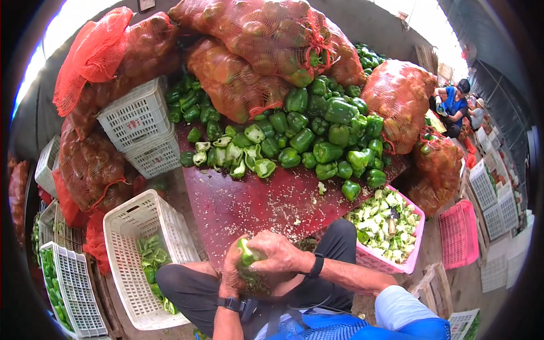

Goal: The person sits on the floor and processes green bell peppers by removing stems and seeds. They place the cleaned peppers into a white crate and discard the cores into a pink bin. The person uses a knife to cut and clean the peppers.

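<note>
Between my two hands, above my lap, is a green bell pepper (246, 254). My left hand (232, 265) grips it from the left, and my right hand (278, 251) closes around it from the right; the far side of the pepper is hidden by the fingers. Beyond them lies a red tabletop (238, 197) strewn with pale seeds. On it rest a heap of whole green bell peppers (327, 151) and, at the heap's near left, several cut-open peppers (234, 153).
A white plastic crate (123, 267) with pepper pieces stands at my left. At my right, a pink crate (384, 260) holds pepper cores and a handled tool (392, 225). Red mesh sacks (259, 38) bulge behind the heap. A person (454, 104) sits at the far right.
</note>
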{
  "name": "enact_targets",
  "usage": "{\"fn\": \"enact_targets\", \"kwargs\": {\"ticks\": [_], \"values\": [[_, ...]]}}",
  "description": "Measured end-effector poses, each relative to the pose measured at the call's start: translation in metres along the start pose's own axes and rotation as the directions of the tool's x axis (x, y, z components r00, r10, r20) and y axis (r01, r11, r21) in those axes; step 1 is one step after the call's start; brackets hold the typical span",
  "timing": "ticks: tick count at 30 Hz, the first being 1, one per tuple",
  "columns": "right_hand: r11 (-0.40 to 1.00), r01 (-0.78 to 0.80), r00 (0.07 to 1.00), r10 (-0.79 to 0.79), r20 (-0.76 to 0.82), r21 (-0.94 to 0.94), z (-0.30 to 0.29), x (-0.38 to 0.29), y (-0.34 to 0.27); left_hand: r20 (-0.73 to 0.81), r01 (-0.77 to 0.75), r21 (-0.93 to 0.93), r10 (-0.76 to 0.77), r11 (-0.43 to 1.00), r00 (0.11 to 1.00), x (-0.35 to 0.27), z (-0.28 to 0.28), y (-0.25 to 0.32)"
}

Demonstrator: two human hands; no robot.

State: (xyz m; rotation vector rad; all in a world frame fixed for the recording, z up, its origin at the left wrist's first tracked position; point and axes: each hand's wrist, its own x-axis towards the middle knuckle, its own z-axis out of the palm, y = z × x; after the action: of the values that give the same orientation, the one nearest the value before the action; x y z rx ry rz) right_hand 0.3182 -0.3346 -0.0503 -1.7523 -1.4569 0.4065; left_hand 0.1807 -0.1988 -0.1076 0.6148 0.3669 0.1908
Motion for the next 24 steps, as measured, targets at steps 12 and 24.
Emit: {"fn": "enact_targets", "kwargs": {"ticks": [12, 24], "values": [[0.976, -0.135, 0.991, 0.131, 0.033, 0.170, -0.001, -0.002, -0.022, 0.077, -0.035, 0.188, 0.021, 0.982, 0.997, -0.006, -0.001, 0.008], [0.953, -0.127, 0.984, 0.156, -0.083, 0.276, 0.012, -0.015, -0.031, 0.080, -0.090, 0.204, 0.075, 0.975, 0.994, -0.009, 0.001, 0.011]]}}
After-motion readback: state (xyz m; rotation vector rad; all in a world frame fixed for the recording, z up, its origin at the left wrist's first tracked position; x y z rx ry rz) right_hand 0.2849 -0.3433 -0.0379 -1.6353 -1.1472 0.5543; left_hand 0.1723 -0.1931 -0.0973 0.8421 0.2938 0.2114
